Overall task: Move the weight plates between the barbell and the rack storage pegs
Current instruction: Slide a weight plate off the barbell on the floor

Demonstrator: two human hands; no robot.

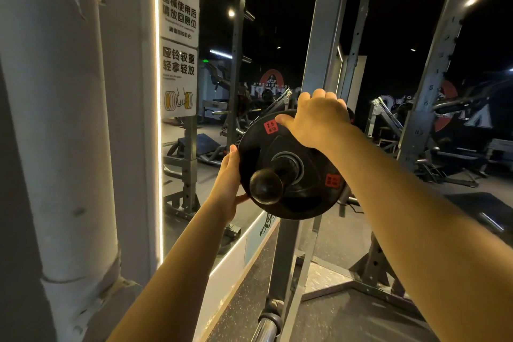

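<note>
Hands on iron in a dim gym: a person grips a small black round weight plate (288, 164), marked with red 2.5 kg labels, as it sits threaded on a black storage peg with a rounded knob end (266, 186) jutting from a grey steel rack upright (323, 58). The right hand (319, 119) is curled over the plate's top rim, thumb pressed near the upper red label, fingers wrapped behind the edge. The left hand (229, 175) cups the plate's left rim, thumb against its lower front and fingers tucked out of sight behind. The plate's centre hole rings the peg shaft just behind the knob, near the peg's outer end, so it is neither fully seated against the rack nor free of it. Whether it is going on or coming off cannot be told from this view. No other plates can be made out on this peg, and the chrome barbell sleeve (266, 327) showing at the bottom edge appears bare, though only a short stretch is in view. On that evidence, one plate is mid-transfer, with its slide along the peg left to finish. A mirror (222, 119) on the wall beside the rack carries white signs with Chinese text (179, 36).
</note>
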